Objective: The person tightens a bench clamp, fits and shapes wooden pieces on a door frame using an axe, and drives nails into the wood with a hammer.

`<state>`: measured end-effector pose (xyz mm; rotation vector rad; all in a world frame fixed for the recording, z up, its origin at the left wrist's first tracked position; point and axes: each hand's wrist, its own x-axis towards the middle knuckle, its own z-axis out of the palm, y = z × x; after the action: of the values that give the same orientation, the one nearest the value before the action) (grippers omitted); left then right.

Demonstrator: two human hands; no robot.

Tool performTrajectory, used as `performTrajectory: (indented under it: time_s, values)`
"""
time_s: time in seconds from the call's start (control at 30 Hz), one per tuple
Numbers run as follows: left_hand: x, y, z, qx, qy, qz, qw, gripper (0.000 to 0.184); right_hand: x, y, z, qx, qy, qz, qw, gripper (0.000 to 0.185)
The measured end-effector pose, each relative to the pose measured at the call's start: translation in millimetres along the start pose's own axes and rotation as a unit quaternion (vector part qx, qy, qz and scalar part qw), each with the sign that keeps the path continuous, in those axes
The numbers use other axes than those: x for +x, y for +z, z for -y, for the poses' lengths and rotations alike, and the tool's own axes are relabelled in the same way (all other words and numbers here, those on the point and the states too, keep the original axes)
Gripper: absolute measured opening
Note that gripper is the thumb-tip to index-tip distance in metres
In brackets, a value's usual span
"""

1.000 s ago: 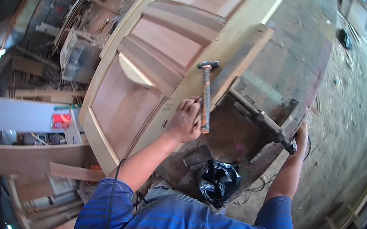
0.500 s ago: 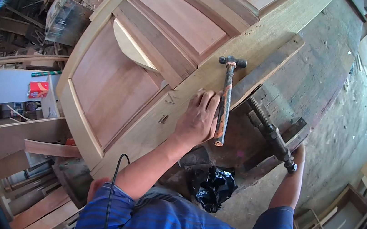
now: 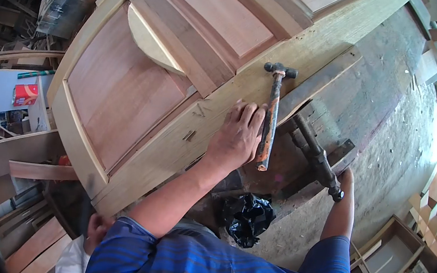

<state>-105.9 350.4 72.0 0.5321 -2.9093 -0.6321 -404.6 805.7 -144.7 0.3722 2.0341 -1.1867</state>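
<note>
My left hand (image 3: 235,134) lies on the pale edge rail of a panelled wooden door (image 3: 205,129), its fingers stretched over the wood and its thumb out of sight. Right beside those fingers a ball-peen hammer (image 3: 272,116) with a worn handle rests on its own, not gripped. A metal bench vise (image 3: 317,155) with a threaded screw stands to the right, next to a wooden strip (image 3: 320,83). My right hand (image 3: 348,177) reaches to the bench edge by the vise handle; its fingers are hidden. Several nails (image 3: 190,134) lie on the rail.
A half-round pale wood piece (image 3: 153,44) sits on the door panel. A crumpled black plastic bag (image 3: 247,216) is close to my body. At the lower left another person's hand (image 3: 98,228) is near the door's corner. Wooden frames (image 3: 392,256) stand at the lower right.
The view has shifted slightly. At the lower left more of another person's hand shows, with a blurred dark upright shape above it. My left hand stays on the rail by the hammer.
</note>
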Motion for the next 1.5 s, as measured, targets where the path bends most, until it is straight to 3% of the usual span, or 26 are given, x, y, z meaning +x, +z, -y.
performTrajectory:
  time_s: [0.33,0.73,0.87,0.97,1.0,1.1,1.13,1.17,1.2,1.23,1.3,1.33,1.37,1.43,1.47,1.5]
  values:
    - [1.4,0.4,-1.6,-0.023,0.002,-0.022,0.999,0.062,6.9,9.6,-12.5,0.017,0.005,-0.003,1.0,0.036]
    - [4.5,6.2,3.6,0.011,0.044,0.0,0.999,0.072,45.5,13.5,-0.6,0.067,0.0,0.018,0.998,0.038]
    - [5.2,7.4,0.1,0.016,0.004,0.019,1.0,0.078,50.0,23.5,-5.6,0.108,-0.002,0.026,0.994,0.038]
    - [8.7,7.9,-3.0,0.028,0.028,0.007,0.999,0.081,52.1,27.8,-2.2,0.145,-0.002,0.019,0.989,0.039]
    - [6.0,7.3,-2.3,0.024,-0.007,0.033,0.999,0.082,49.9,29.3,-3.7,0.163,-0.005,0.022,0.986,0.039]
    - [8.5,9.2,-5.8,-0.114,0.021,-0.061,0.991,0.069,47.2,40.9,-7.9,0.267,-0.006,0.04,0.963,0.04]
    - [7.7,2.2,-11.2,-0.115,0.058,-0.096,0.987,0.066,39.9,43.1,0.0,0.188,0.028,-0.002,0.982,0.045]
    - [5.8,-4.5,-16.1,-0.112,0.093,-0.139,0.98,0.062,24.8,48.0,10.4,0.11,-0.071,-0.009,0.991,0.041]
    - [-7.6,-2.8,-12.4,-0.078,0.14,-0.164,0.973,0.054,29.9,43.6,5.6,-0.031,-0.012,-0.001,0.999,0.034]
    - [-19.7,0.6,-10.5,-0.043,0.188,-0.19,0.963,0.046,20.2,52.6,11.1,0.12,-0.003,-0.045,0.992,0.023]
    - [-33.8,-4.7,-36.2,-0.012,0.238,-0.162,0.958,0.045,45.4,58.5,-22.0,0.243,-0.048,-0.084,0.965,0.012]
    - [-33.7,-4.9,-56.5,0.008,0.262,-0.148,0.953,0.045,-6.3,49.5,13.3,0.377,0.011,-0.065,0.924,0.013]
    - [-25.7,4.1,-88.4,-0.121,0.268,-0.136,0.946,0.035,-9.8,40.9,-6.1,0.487,0.01,-0.079,0.87,0.013]
    - [1.5,21.1,-154.3,-0.197,0.281,0.009,0.939,0.028,-27.8,18.4,-28.5,0.654,-0.012,-0.128,0.745,0.023]
    - [10.7,40.2,-174.1,-0.193,0.299,0.067,0.932,0.039,-55.7,6.1,-27.0,0.707,-0.056,-0.17,0.684,0.028]
    - [18.8,60.1,-192.3,-0.171,0.314,0.105,0.928,0.052,-87.4,-9.5,-30.8,0.752,-0.125,-0.148,0.63,0.033]
